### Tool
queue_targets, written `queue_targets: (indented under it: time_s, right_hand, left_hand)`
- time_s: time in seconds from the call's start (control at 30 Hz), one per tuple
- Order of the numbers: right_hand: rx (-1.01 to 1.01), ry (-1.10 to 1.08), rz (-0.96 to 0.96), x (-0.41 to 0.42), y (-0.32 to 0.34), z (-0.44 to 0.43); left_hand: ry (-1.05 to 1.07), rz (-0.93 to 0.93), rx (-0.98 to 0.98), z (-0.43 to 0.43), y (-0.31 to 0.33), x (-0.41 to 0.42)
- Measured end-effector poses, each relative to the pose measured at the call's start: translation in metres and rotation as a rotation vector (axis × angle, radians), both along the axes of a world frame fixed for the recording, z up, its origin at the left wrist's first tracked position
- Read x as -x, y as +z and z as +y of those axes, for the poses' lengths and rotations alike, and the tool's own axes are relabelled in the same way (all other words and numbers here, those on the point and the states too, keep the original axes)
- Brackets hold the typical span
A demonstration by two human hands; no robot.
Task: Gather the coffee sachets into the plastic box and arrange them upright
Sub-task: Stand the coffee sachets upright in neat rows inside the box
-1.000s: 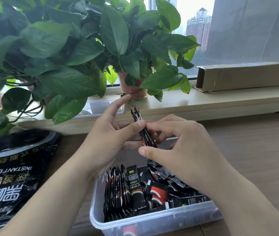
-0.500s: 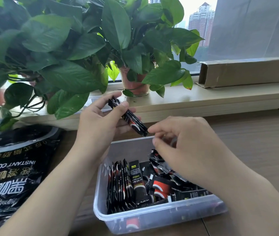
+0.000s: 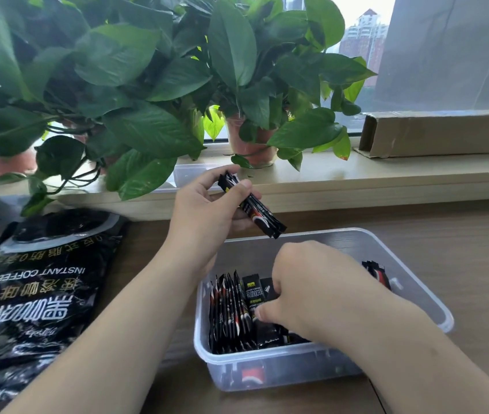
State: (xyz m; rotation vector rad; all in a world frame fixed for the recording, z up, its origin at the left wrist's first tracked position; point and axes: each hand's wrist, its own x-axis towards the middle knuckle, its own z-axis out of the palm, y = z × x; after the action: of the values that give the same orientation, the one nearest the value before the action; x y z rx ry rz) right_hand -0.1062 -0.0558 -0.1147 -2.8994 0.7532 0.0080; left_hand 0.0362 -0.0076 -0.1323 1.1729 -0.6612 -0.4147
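A clear plastic box (image 3: 410, 282) stands on the wooden table in front of me. A row of black coffee sachets (image 3: 229, 312) stands upright against its left wall, and loose sachets (image 3: 376, 271) lie behind my right hand. My left hand (image 3: 207, 210) holds a small bundle of sachets (image 3: 255, 209) above the box's far left corner, tilted down to the right. My right hand (image 3: 306, 291) reaches down into the box among the loose sachets, fingers curled; what they touch is hidden.
A big black instant coffee bag (image 3: 31, 294) lies flat to the left of the box. Potted plants (image 3: 249, 144) with broad leaves hang over the window sill behind. A long cardboard box (image 3: 440, 132) and a clear lid (image 3: 195, 174) rest on the sill.
My right hand let go of the bundle and dropped into the box. My left hand kept the bundle, tilted it and lowered it toward the box's rear left.
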Motion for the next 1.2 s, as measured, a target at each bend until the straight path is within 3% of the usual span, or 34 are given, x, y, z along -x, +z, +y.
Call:
queue_targets:
  time_s: [0.23, 0.5, 0.7, 0.87, 0.93, 1.07, 1.2]
  right_hand:
    - [0.025, 0.092, 0.044, -0.025, -0.021, 0.003]
    - [-0.344, 0.081, -0.107, -0.023, -0.022, -0.011]
    - [-0.339, 0.045, -0.115, -0.015, -0.016, -0.009]
    - [-0.534, -0.037, -0.216, 0.026, 0.013, -0.018]
    - [-0.601, -0.089, -0.341, 0.043, 0.024, -0.027]
    - [-0.435, -0.123, -0.795, 0.05, 0.018, -0.046]
    - [-0.262, -0.025, -0.768, 0.034, 0.007, -0.037]
  left_hand:
    - [-0.016, 0.016, -0.003, 0.001, 0.001, 0.0]
    - [-0.01, 0.027, 0.022, 0.001, 0.001, 0.001]
    - [-0.005, 0.029, 0.009, 0.003, 0.002, 0.002]
    - [0.013, 0.022, -0.002, 0.002, 0.002, 0.003]
    - [0.005, 0.016, -0.005, 0.003, 0.002, 0.003]
    - [-0.055, -0.011, -0.019, 0.005, 0.004, 0.004]
    - [-0.162, -0.072, -0.042, 0.007, 0.007, 0.009]
